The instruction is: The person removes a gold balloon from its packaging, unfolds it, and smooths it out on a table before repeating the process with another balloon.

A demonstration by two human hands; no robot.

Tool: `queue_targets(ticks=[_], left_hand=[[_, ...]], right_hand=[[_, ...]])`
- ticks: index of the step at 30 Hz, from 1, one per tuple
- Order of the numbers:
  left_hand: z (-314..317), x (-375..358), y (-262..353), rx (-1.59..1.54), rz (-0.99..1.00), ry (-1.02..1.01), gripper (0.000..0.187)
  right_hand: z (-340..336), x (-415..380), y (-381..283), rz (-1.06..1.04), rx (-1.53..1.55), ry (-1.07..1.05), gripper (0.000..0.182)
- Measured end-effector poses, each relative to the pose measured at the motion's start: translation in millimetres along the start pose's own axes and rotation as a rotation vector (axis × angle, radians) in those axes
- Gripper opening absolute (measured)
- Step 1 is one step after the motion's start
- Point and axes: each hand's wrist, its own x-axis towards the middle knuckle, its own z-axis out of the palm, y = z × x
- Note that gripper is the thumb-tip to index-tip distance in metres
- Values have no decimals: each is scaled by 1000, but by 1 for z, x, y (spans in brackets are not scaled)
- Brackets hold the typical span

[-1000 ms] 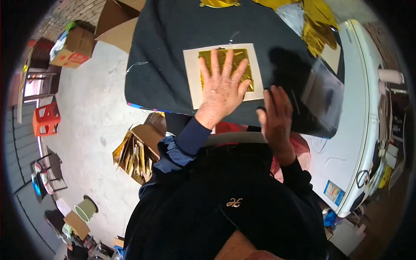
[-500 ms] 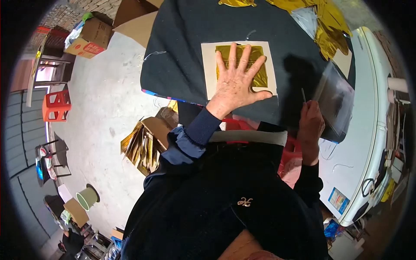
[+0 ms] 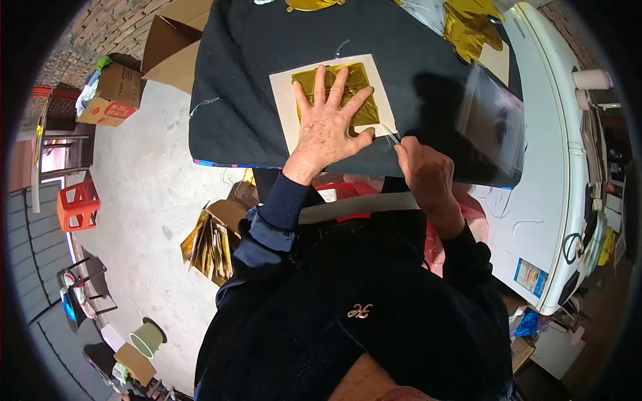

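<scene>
On gold foil (image 3: 365, 112), left hand (image 3: 325, 132) splayed flat, right hand (image 3: 429, 168) pinching thin stick (image 3: 390, 134)

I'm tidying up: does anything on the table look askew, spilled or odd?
A pale strand lies near the left edge of the dark cloth, like stray litter; the gold sheet under the left hand looks wrinkled, not smooth.

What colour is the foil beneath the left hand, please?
The foil is gold, in the head view.
</scene>
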Motion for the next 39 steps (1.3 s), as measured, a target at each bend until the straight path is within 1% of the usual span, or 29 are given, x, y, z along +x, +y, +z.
queue_targets(ticks=[4, 7, 13, 16, 21, 24, 28, 33, 35, 39], left_hand=[[7, 0, -3, 66, 19, 20, 67], [7, -1, -2, 46, 27, 30, 69], [-4, 0, -1, -32, 49, -29, 76], [-3, -1, -2, -24, 43, -31, 76], [-1, -2, -3, -6, 44, -34, 67], [-2, -3, -3, -17, 44, -31, 59], [-1, -3, -5, -9, 57, -32, 51], [4, -4, -6, -20, 52, -7, 46], [4, -4, -6, -17, 49, -9, 45], [5, -4, -7, -9, 53, -6, 45]], right_hand=[[6, 1, -1, 6, -25, 11, 22], [8, 5, -4, 1, 9, 38, 22], [11, 0, -2, 45, 26, 95, 16], [15, -3, 2, 75, 29, 95, 15], [16, 4, -2, 94, 75, 143, 13], [16, 9, -4, 58, 40, 168, 16], [9, 3, -12, 27, 110, 143, 16], [1, -16, -25, -37, 96, 90, 17], [1, -18, -26, -8, 120, 63, 16], [6, -15, -23, 27, 147, 92, 14]])
